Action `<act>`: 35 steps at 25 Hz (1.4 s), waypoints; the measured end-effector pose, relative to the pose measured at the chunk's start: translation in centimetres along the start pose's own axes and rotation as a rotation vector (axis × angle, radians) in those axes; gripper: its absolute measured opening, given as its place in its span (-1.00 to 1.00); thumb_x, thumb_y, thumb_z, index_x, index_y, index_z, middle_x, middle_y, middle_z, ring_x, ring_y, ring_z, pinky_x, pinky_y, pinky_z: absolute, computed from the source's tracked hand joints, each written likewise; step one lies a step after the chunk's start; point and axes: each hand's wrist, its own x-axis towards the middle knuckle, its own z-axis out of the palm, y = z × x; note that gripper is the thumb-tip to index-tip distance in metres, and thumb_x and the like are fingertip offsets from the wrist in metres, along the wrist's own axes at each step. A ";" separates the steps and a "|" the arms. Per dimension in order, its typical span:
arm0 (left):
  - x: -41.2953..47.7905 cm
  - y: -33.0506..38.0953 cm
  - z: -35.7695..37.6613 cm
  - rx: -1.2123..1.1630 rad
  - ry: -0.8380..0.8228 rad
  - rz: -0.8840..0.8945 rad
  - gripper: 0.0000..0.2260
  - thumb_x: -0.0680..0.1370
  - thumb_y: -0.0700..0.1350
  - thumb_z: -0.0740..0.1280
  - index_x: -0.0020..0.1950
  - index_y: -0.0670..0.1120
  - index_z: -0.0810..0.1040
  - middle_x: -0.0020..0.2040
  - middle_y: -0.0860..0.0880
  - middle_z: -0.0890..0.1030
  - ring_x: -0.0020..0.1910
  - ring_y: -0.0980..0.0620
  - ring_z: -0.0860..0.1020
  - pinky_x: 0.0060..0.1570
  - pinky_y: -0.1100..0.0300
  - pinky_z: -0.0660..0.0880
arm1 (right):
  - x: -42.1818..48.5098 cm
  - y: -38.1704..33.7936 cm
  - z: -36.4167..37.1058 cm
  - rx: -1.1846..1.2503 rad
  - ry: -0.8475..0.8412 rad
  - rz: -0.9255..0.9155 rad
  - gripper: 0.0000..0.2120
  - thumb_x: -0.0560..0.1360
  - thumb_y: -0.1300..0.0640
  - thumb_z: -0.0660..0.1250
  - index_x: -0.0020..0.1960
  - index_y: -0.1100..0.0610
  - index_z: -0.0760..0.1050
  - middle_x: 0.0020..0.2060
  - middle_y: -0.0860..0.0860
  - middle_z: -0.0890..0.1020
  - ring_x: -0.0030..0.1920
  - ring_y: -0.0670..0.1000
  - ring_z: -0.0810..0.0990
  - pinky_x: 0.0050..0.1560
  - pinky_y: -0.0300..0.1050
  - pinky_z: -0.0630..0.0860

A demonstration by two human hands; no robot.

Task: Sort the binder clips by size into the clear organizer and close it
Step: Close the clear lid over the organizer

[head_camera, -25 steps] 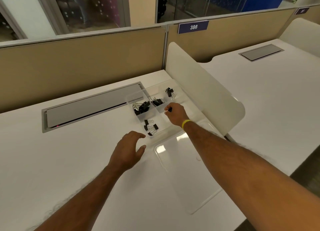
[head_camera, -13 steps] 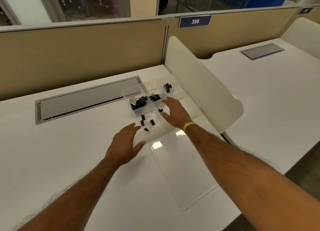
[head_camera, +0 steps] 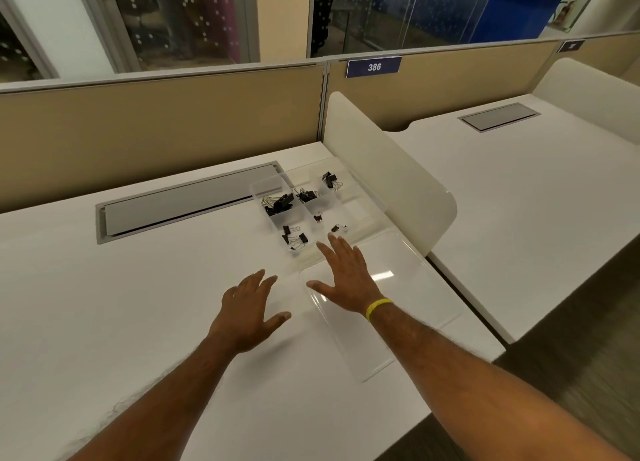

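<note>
White worktop runs under both your forearms. Your left grip is over bare worktop just left of the lid, fingers spread and straight, holding nothing; whether it touches the surface cannot be told. Your right grip, with a yellow band at the wrist, is also spread flat and empty. Its palm is over the lid's far left corner and its fingertips reach the near edge of the organizer. That clear lid lies flat on the worktop, its far edge meeting the organizer. The organizer sits uncovered, close against the white divider on its right. Black clips lie in its compartments: a loose few in the near-left one and one small clip in each of two cells to the right of that. The biggest bunch is in the far-left cell, with a medium bunch beside it and another bunch farther right. Left of the organizer a grey hatch is set into the worktop. Behind stands the beige partition with a blue 386 tag.
</note>
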 end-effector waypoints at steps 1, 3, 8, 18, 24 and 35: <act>-0.9 -0.2 0.2 0.002 0.009 0.006 -0.27 0.49 0.40 0.11 0.56 0.06 0.09 0.59 -0.04 0.09 0.55 -0.04 0.08 0.48 -0.06 0.11 | -1.3 -0.4 0.4 -0.007 -0.010 0.011 -0.14 0.43 -0.43 0.09 0.58 -0.02 -0.04 0.58 0.02 -0.10 0.57 0.03 -0.18 0.54 0.16 -0.16; -2.6 -0.6 0.5 0.011 0.007 0.020 -0.27 0.48 0.38 0.09 0.56 0.05 0.09 0.58 -0.04 0.10 0.55 -0.03 0.08 0.48 -0.05 0.11 | -3.8 -1.2 1.3 -0.007 -0.032 0.045 -0.19 0.49 -0.36 0.18 0.57 -0.02 -0.03 0.58 0.02 -0.09 0.57 0.03 -0.18 0.54 0.15 -0.15; -5.7 -1.0 1.7 0.040 -0.036 0.052 -0.32 0.55 0.29 0.17 0.57 0.03 0.06 0.59 -0.05 0.05 0.55 -0.03 0.05 0.49 -0.04 0.07 | -9.2 -2.9 3.0 -0.024 -0.075 0.105 -0.19 0.48 -0.38 0.13 0.58 -0.04 -0.06 0.58 -0.01 -0.10 0.57 0.02 -0.17 0.55 0.10 -0.17; -6.8 0.5 3.4 0.090 -0.109 0.085 -0.31 0.55 0.23 0.22 0.57 0.02 0.03 0.59 -0.06 0.07 0.55 -0.03 0.05 0.48 -0.05 0.09 | -12.9 -0.8 2.7 -0.021 -0.033 0.176 -0.26 0.52 -0.30 0.18 0.56 -0.03 0.02 0.58 -0.01 -0.02 0.57 0.02 -0.10 0.52 0.05 -0.15; -3.6 3.9 5.3 0.068 -0.122 0.032 -0.29 0.53 0.22 0.25 0.57 0.01 0.04 0.58 -0.05 0.11 0.55 -0.03 0.10 0.48 -0.03 0.12 | -10.8 6.4 0.2 -0.024 0.015 0.226 -0.31 0.52 -0.24 0.24 0.53 0.03 0.14 0.55 0.05 0.12 0.56 0.06 0.02 0.52 0.04 -0.04; -0.9 8.3 8.0 0.021 -0.038 -0.084 -0.28 0.51 0.24 0.26 0.57 0.04 0.04 0.58 -0.03 0.06 0.54 -0.05 0.06 0.46 0.00 0.10 | -7.0 16.6 -1.3 0.023 0.097 0.511 -0.32 0.46 -0.17 0.36 0.45 0.10 0.26 0.40 0.18 0.31 0.45 0.19 0.24 0.45 0.11 0.16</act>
